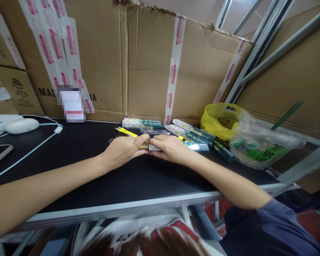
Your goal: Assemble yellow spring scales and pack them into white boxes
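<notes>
My left hand point(122, 151) and my right hand point(172, 147) meet over the middle of the black tabletop, fingers closed. Between their fingertips is a slim carton point(151, 148), of which a white end and a yellowish part show; the fingers hide the rest. Just behind my left hand lies a yellow pen-like item point(126, 132) with a metal ring near it. Clear plastic sleeves point(156, 131) lie beyond my fingertips. A green-and-white carton with a barcode point(198, 146) lies beside my right wrist, near a small yellow piece point(180, 138).
White-and-green cartons point(142, 123) lie along the cardboard wall point(149, 71), with several more point(190, 131) at right. A yellow bag point(221, 121) and a clear bag point(264, 149) with a green straw stand far right. White cables point(34, 145) and a phone point(0, 154) lie left.
</notes>
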Demonstrator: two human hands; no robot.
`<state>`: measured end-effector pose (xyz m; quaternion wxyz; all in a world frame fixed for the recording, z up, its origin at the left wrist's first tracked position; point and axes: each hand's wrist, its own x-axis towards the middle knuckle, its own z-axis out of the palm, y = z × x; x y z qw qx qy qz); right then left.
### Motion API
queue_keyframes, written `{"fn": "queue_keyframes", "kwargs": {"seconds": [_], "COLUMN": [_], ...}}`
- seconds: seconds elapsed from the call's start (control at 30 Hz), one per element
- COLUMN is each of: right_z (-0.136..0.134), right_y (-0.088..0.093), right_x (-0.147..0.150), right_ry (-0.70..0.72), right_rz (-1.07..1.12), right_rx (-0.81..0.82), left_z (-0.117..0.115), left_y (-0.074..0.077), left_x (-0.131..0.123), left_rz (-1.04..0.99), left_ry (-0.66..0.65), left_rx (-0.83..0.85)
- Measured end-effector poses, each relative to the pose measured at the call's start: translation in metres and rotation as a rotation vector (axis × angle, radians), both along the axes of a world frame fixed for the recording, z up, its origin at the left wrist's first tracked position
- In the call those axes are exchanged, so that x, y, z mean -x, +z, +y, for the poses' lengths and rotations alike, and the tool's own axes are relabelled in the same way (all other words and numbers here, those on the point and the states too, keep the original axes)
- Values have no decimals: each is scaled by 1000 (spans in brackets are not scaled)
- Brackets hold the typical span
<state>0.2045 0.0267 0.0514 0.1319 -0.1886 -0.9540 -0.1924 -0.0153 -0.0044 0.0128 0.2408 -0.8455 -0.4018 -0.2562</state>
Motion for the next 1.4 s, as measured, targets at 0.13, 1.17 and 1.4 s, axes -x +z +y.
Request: {"fn": "queue_keyframes", "kwargs": {"seconds": [0.13,1.17,1.4], "right_z": [-1,12,4], "right_y": [3,3,-2], "right_x": [-1,-6,-1], "right_ry": [-17,-222,-117], "right_rz": [-9,137,77], "right_rx": [0,77,90], "left_z": [2,36,26], "left_y": [1,7,-4], "left_x": [0,14,3], "left_rz": [-113,-947,-845], "left_ry": [-4,-320,-316], "left_rx": [80,724,750]}}
